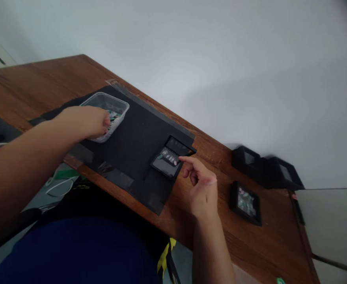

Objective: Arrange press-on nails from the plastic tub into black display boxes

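My left hand (pixel 93 121) reaches over the near wall of a clear plastic tub (pixel 122 103). Its fingers are bent and drawn together at a heap of small green and whitish pieces (pixel 113 115); what they grip, if anything, is hidden. A small black case (pixel 164 167) lies with its lid (pixel 178 146) raised, several small pale pieces and a green one in it. At the case's right side is my right hand (pixel 199 173), index finger stretched to the edge near the lid, the other fingers loosely curled and holding nothing.
Tub and case rest on a black mat (pixel 132 138) taped to a wooden table (pixel 58 75). To the right stand a black box (pixel 245 203) with pieces under its clear top and further black boxes (pixel 268 167) against the white wall (pixel 221 59).
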Tool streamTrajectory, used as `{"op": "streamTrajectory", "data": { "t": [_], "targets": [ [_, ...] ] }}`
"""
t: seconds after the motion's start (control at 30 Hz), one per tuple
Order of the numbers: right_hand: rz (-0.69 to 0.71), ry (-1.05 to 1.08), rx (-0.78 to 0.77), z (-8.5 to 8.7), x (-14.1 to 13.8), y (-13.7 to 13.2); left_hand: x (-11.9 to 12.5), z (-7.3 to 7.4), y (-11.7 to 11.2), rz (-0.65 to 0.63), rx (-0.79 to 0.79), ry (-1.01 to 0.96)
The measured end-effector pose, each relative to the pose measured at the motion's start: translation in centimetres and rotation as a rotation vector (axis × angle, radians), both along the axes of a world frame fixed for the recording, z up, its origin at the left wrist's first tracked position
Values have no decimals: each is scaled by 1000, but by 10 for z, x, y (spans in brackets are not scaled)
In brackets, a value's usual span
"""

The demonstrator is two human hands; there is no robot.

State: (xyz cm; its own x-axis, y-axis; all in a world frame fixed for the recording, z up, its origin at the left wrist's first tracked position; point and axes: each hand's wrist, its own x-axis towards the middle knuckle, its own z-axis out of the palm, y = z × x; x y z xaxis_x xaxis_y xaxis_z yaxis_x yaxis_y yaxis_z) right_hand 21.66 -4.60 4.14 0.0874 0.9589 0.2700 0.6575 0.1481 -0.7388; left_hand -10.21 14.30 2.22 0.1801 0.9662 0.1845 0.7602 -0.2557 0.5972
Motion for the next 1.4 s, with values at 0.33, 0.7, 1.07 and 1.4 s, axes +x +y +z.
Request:
{"op": "streamTrajectory", "data": {
  "t": [0.33,0.7,1.07,1.4],
  "targets": [
    [-54,9,13,3,-1,-1,33,60,-39,250,-42,466],
    [-121,-6,33,11,-3,-3,35,58,-69,305,18,265],
    [-135,-78,-85,7,-7,2,121,12,-113,-293,112,-139],
    [-86,13,-131,-2,-10,5,135,-11,-117,-336,387,-332]
  ]
}}
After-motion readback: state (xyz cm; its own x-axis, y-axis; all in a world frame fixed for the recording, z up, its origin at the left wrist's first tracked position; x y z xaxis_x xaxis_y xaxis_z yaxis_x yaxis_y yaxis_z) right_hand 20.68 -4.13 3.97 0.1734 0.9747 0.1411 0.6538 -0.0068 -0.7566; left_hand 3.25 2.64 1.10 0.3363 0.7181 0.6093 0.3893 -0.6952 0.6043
